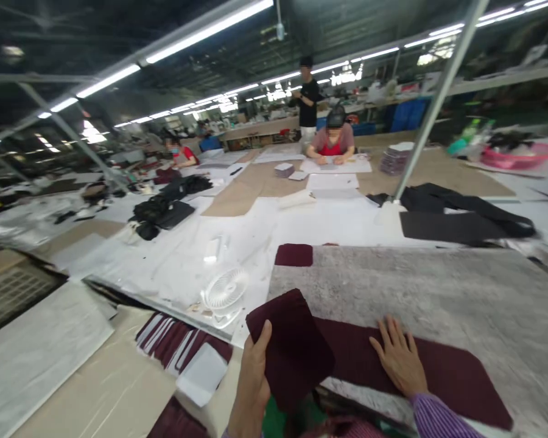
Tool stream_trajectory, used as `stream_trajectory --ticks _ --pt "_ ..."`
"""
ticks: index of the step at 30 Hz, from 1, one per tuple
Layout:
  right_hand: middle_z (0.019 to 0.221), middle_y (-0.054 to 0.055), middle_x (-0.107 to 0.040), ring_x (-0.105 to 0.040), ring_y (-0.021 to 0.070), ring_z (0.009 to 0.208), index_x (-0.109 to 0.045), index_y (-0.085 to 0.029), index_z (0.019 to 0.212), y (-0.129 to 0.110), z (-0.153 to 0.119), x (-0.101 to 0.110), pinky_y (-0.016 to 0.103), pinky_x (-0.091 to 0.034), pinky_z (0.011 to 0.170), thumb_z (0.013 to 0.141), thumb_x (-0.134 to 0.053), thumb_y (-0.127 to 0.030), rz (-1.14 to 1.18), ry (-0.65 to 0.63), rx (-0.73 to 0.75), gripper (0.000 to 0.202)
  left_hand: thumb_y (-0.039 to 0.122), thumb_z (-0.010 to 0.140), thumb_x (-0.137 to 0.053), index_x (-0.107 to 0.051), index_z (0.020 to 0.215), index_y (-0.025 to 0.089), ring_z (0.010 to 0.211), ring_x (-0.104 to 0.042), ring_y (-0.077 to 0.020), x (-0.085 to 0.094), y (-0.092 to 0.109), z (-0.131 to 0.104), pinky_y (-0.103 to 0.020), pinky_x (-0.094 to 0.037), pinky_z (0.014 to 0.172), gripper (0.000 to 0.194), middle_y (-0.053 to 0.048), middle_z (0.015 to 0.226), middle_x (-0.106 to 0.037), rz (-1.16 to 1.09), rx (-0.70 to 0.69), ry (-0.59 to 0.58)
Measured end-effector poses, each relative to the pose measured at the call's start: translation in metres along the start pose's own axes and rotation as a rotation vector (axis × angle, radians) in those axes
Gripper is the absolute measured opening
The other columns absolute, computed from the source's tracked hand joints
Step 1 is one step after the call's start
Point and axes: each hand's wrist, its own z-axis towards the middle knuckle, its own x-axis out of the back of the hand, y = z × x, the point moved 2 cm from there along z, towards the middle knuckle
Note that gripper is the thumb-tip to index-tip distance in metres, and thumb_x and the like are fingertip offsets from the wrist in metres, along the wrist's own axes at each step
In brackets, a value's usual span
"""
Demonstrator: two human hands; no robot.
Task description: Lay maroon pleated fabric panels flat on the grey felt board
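Note:
My left hand (254, 374) grips a dark maroon fabric piece (296, 347) with rounded corners by its left edge, thumb on top, tilted up above the table edge. My right hand (400, 356) lies flat with fingers spread on a long maroon fabric strip (456, 374). That strip rests on a grey mottled board (484, 298), and its left end passes behind the held piece. A smaller maroon piece (294, 255) lies at the board's far left corner. To the left is a row of maroon and white pieces (178, 340), with a pale panel (203, 372) against it.
A white fan (226, 291) stands on the white table left of the board. A metal post (438, 103) rises beyond the board, beside black fabric (456, 225). Farther off, a person in a red apron (332, 143) leans over the table, with another person (307, 97) standing behind.

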Motion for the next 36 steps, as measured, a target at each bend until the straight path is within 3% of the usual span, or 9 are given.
stream_trajectory --ticks 3,6,8,10,12,16,22,29,36 --pt "0.121 0.012 -0.065 -0.049 0.0369 0.123 -0.064 -0.031 0.117 -0.052 0.017 -0.011 0.061 -0.036 0.102 0.087 -0.021 -0.056 0.153 -0.054 0.136 0.058 0.040 0.070 -0.073 -0.054 0.122 0.023 0.111 -0.061 -0.0262 0.027 0.036 -0.016 -0.041 -0.049 0.095 0.057 -0.008 0.112 -0.069 -0.130 -0.045 0.068" --pt "0.118 0.013 -0.067 -0.062 0.0333 0.108 -0.058 -0.028 0.124 -0.125 0.047 0.005 0.051 -0.057 0.082 0.091 -0.025 -0.052 0.306 -0.117 0.274 0.052 0.037 0.068 -0.076 -0.048 0.127 0.024 0.118 -0.056 -0.0262 0.055 0.063 -0.035 -0.041 -0.047 0.098 0.066 -0.008 0.122 -0.065 -0.276 -0.036 0.151" --pt "0.120 0.004 -0.066 -0.065 0.0222 0.105 -0.045 -0.036 0.132 -0.188 0.065 0.038 0.036 -0.060 0.080 0.095 -0.028 -0.040 0.453 -0.193 0.410 0.041 0.037 0.066 -0.077 -0.046 0.128 0.024 0.121 -0.054 -0.0250 0.070 0.076 -0.050 -0.040 -0.045 0.101 0.070 -0.007 0.127 -0.062 -0.333 -0.036 0.242" --pt "0.137 0.006 -0.052 -0.057 0.0260 0.117 -0.046 -0.035 0.131 -0.254 0.076 0.083 0.040 -0.057 0.088 0.094 -0.038 -0.037 0.777 -0.278 0.596 0.038 0.038 0.066 -0.077 -0.052 0.122 0.023 0.120 -0.055 -0.0236 0.080 0.089 -0.065 -0.037 -0.044 0.101 0.063 -0.007 0.124 -0.064 -0.334 -0.060 0.298" --pt "0.141 0.006 -0.046 -0.047 0.0286 0.126 -0.053 -0.034 0.122 -0.311 0.079 0.129 0.044 -0.051 0.096 0.089 -0.052 -0.037 0.872 -0.190 0.808 0.033 0.039 0.068 -0.075 -0.061 0.111 0.021 0.115 -0.058 -0.0228 0.084 0.099 -0.080 -0.034 -0.045 0.100 0.049 -0.006 0.115 -0.070 -0.317 -0.122 0.270" --pt "0.132 0.005 -0.050 -0.054 0.0240 0.117 -0.060 -0.032 0.104 -0.382 0.074 0.168 0.039 -0.053 0.092 0.085 -0.061 -0.031 0.870 -0.154 0.973 0.020 0.036 0.069 -0.075 -0.067 0.102 0.018 0.102 -0.066 -0.0247 0.092 0.107 -0.101 -0.036 -0.049 0.094 0.038 -0.007 0.101 -0.075 -0.362 -0.256 0.138" --pt "0.121 0.007 -0.054 -0.056 0.0261 0.112 -0.060 -0.030 0.099 -0.406 0.059 0.158 0.044 -0.053 0.089 0.084 -0.061 -0.031 0.847 -0.193 1.001 0.014 0.031 0.071 -0.074 -0.068 0.105 0.016 0.094 -0.069 -0.0252 0.112 0.105 -0.119 -0.039 -0.050 0.092 0.037 -0.008 0.096 -0.076 -0.443 -0.333 0.089" --pt "0.128 0.006 -0.049 -0.061 0.0225 0.096 -0.059 -0.031 0.101 -0.414 0.049 0.175 0.039 -0.057 0.077 0.086 -0.058 -0.029 0.793 -0.178 1.137 0.014 0.033 0.070 -0.074 -0.071 0.100 0.014 0.090 -0.070 -0.0259 0.118 0.111 -0.136 -0.035 -0.053 0.084 0.035 -0.010 0.089 -0.076 -0.394 -0.342 0.078" --pt "0.123 0.006 -0.053 -0.057 0.0261 0.111 -0.060 -0.029 0.094 -0.417 0.047 0.178 0.042 -0.054 0.086 0.083 -0.062 -0.035 0.776 -0.222 1.132 0.013 0.032 0.072 -0.073 -0.071 0.100 0.016 0.086 -0.070 -0.0238 0.115 0.108 -0.145 -0.028 -0.056 0.071 0.032 -0.008 0.084 -0.076 -0.353 -0.382 0.055"
